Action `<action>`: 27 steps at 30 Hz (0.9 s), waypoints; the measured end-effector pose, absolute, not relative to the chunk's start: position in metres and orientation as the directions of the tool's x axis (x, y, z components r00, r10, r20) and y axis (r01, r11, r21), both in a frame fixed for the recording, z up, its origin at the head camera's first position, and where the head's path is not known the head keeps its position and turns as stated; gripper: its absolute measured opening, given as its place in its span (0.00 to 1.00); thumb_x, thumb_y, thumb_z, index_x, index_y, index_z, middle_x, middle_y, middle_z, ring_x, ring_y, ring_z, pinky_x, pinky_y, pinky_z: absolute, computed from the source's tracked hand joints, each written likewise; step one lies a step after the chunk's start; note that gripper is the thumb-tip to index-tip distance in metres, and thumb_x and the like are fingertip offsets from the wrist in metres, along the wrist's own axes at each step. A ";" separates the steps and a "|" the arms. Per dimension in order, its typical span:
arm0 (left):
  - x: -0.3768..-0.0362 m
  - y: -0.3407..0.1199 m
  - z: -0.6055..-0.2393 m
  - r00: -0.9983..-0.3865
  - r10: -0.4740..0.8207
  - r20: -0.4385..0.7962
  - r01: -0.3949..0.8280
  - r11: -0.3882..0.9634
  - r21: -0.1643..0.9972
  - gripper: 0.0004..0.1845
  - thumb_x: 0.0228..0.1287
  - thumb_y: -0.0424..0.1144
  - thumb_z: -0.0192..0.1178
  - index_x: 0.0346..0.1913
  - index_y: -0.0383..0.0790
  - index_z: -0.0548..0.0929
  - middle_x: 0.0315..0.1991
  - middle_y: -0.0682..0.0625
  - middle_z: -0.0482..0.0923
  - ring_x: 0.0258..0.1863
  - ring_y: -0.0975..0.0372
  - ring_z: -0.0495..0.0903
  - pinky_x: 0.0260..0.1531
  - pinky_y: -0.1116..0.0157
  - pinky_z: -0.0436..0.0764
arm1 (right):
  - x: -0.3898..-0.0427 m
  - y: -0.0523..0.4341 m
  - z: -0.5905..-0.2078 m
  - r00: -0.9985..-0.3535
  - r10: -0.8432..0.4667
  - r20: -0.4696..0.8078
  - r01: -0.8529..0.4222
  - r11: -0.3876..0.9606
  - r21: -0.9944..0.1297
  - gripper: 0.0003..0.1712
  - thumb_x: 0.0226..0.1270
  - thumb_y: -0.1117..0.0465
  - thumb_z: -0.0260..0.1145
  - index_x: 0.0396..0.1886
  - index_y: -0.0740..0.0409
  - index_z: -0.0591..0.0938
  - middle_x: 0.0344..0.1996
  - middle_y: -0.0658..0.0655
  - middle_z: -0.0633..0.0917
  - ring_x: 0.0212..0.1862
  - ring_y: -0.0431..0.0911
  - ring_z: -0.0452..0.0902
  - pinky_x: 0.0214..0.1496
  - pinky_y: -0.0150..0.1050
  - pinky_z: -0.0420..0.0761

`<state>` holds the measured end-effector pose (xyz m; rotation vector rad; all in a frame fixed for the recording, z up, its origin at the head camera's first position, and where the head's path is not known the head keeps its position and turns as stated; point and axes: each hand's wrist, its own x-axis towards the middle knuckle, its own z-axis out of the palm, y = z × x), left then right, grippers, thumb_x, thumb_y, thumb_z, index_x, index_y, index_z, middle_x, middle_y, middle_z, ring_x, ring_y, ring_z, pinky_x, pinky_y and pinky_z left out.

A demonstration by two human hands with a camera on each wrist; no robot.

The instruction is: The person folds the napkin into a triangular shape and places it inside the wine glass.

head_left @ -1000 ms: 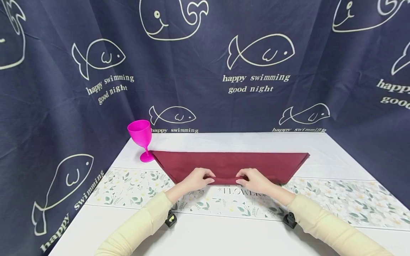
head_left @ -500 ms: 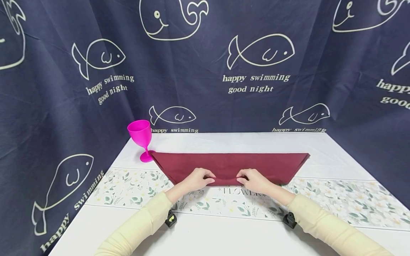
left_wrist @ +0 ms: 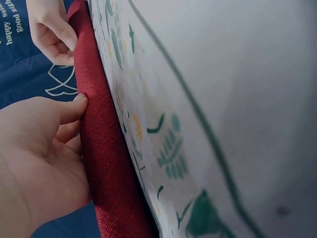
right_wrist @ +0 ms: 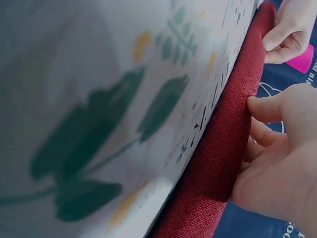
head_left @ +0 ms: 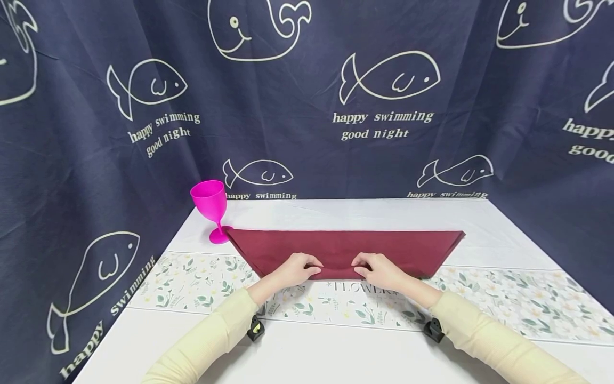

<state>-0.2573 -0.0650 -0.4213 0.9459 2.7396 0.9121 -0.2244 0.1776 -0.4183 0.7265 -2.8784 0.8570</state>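
Observation:
A dark red folded cloth lies across the middle of the table, its long edge at the far side and its slanted ends narrowing toward the person. My left hand is at the left part of its near edge, thumb tip on the red ridge and fingers curled behind it in the left wrist view. My right hand mirrors it to the right, and the right wrist view shows its thumb against the same thick near fold. A short stretch of cloth lies between the two hands.
A bright pink goblet stands upright at the back left, its foot beside the cloth's far left corner. A floral strip crosses the white table cover. Dark blue fish-print curtains enclose the back and sides.
The raised fold between the hands looks flatter now. The cloth's near and far edges have shifted slightly toward the person, while both hands stay almost in place.

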 end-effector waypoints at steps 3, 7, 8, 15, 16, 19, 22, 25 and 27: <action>-0.257 -0.065 -0.420 -0.803 0.590 0.088 0.525 0.628 0.574 0.10 0.60 0.40 0.54 0.41 0.44 0.82 0.39 0.53 0.81 0.45 0.62 0.76 0.47 0.65 0.73 | -0.224 0.177 -0.418 -0.884 -0.419 0.206 -0.464 0.739 -0.488 0.05 0.60 0.63 0.58 0.35 0.57 0.77 0.27 0.47 0.79 0.32 0.39 0.73 0.35 0.35 0.73; -0.257 -0.066 -0.420 -0.795 0.599 0.100 0.539 0.619 0.571 0.09 0.59 0.39 0.55 0.40 0.43 0.82 0.38 0.53 0.81 0.44 0.62 0.77 0.45 0.65 0.74 | -0.224 0.177 -0.418 -0.878 -0.415 0.237 -0.477 0.737 -0.479 0.04 0.58 0.63 0.60 0.34 0.57 0.77 0.27 0.47 0.78 0.32 0.39 0.73 0.36 0.35 0.73; -0.257 -0.066 -0.421 -0.792 0.602 0.105 0.543 0.615 0.572 0.09 0.59 0.39 0.55 0.40 0.43 0.81 0.37 0.53 0.81 0.43 0.62 0.77 0.44 0.66 0.74 | -0.224 0.176 -0.418 -0.877 -0.414 0.242 -0.479 0.733 -0.482 0.04 0.57 0.63 0.60 0.33 0.57 0.77 0.27 0.47 0.78 0.31 0.39 0.72 0.35 0.34 0.73; -0.256 -0.065 -0.421 -0.778 0.613 0.139 0.566 0.588 0.577 0.08 0.58 0.36 0.56 0.41 0.41 0.79 0.33 0.52 0.80 0.35 0.64 0.77 0.37 0.69 0.74 | -0.226 0.178 -0.421 -0.876 -0.400 0.269 -0.482 0.716 -0.505 0.04 0.55 0.63 0.62 0.29 0.56 0.74 0.22 0.45 0.77 0.25 0.35 0.68 0.29 0.29 0.69; -0.256 -0.065 -0.421 -0.776 0.614 0.140 0.569 0.588 0.575 0.09 0.58 0.35 0.56 0.41 0.40 0.79 0.34 0.51 0.80 0.35 0.64 0.77 0.37 0.69 0.74 | -0.226 0.178 -0.421 -0.876 -0.398 0.271 -0.482 0.715 -0.506 0.04 0.55 0.63 0.62 0.28 0.55 0.74 0.22 0.45 0.76 0.24 0.35 0.68 0.28 0.29 0.69; -0.255 -0.065 -0.421 -0.769 0.624 0.139 0.577 0.585 0.569 0.09 0.58 0.34 0.55 0.42 0.40 0.79 0.36 0.51 0.80 0.38 0.62 0.77 0.40 0.67 0.75 | -0.226 0.178 -0.420 -0.879 -0.392 0.271 -0.476 0.718 -0.507 0.05 0.55 0.63 0.63 0.27 0.54 0.74 0.21 0.44 0.76 0.24 0.34 0.68 0.28 0.28 0.69; -0.255 -0.065 -0.420 -0.761 0.632 0.145 0.589 0.580 0.563 0.09 0.58 0.32 0.55 0.42 0.40 0.79 0.37 0.50 0.79 0.39 0.62 0.77 0.41 0.67 0.75 | -0.226 0.179 -0.420 -0.885 -0.385 0.263 -0.466 0.724 -0.508 0.04 0.55 0.62 0.63 0.27 0.53 0.75 0.21 0.44 0.76 0.23 0.34 0.67 0.28 0.28 0.69; -0.255 -0.065 -0.420 -0.755 0.630 0.180 0.608 0.570 0.552 0.09 0.56 0.31 0.57 0.40 0.40 0.79 0.35 0.50 0.79 0.37 0.61 0.76 0.40 0.67 0.74 | -0.227 0.179 -0.421 -0.886 -0.380 0.266 -0.464 0.731 -0.501 0.04 0.55 0.62 0.63 0.27 0.53 0.75 0.21 0.44 0.77 0.24 0.34 0.67 0.28 0.29 0.70; -0.256 -0.066 -0.420 -0.758 0.619 0.205 0.615 0.573 0.542 0.08 0.54 0.31 0.59 0.38 0.40 0.80 0.33 0.51 0.79 0.35 0.61 0.74 0.40 0.68 0.71 | -0.227 0.179 -0.422 -0.882 -0.378 0.281 -0.470 0.734 -0.489 0.03 0.54 0.62 0.64 0.27 0.53 0.76 0.23 0.44 0.77 0.26 0.35 0.69 0.31 0.30 0.71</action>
